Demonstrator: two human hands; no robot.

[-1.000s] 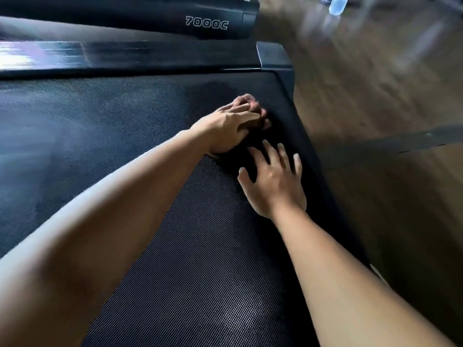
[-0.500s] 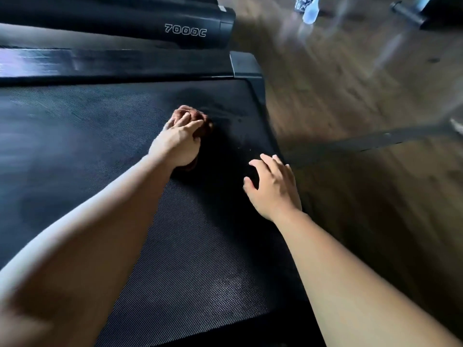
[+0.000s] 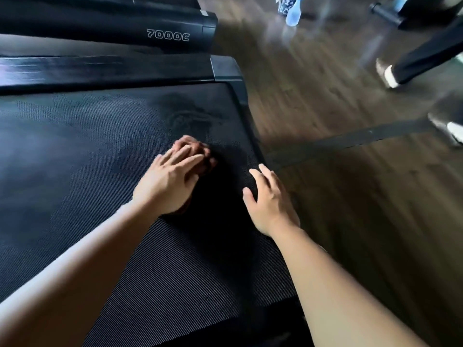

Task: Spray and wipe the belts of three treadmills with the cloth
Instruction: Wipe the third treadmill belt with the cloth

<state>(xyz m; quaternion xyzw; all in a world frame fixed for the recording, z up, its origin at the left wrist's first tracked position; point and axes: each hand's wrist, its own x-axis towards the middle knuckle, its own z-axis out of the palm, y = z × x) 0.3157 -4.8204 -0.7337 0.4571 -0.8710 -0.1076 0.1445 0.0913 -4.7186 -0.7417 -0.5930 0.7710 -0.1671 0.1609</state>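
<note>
A dark brown wood-plank floor [image 3: 338, 186] fills the right side of the view, crossed by a dark flat strip [image 3: 350, 141] that runs out from the treadmill's edge. The black, finely ribbed treadmill belt [image 3: 75, 151] takes up the left and middle. A glossy black side rail [image 3: 100, 71] borders its far edge and ends in a matte black corner cap [image 3: 225, 68]. Beyond the rail lies the black housing of a second treadmill [image 3: 125, 26], lettered "7000C" in white. Near the belt's far right corner a darker damp smear [image 3: 193, 113] shows swirled wipe marks.

The left hand [image 3: 170, 184] lies palm down towards the belt's right side, just short of that smear. Its fingers [image 3: 190, 156] are stretched fairly straight and close together, pressing on a crumpled reddish-brown cloth [image 3: 199, 146]. The cloth bunches out past the fingertips and rests on the belt. The right hand [image 3: 270, 204] is beside it, apart from the cloth, at the belt's right edge. Its fingers [image 3: 265, 174] are loosely spread and hold nothing, the tips touching the belt.

A pale shoe [image 3: 387, 73] under a dark trouser leg stands on the floor at the far right. A pale blue plastic bottle [image 3: 293, 15], blurred, stands on the floor at the top.
</note>
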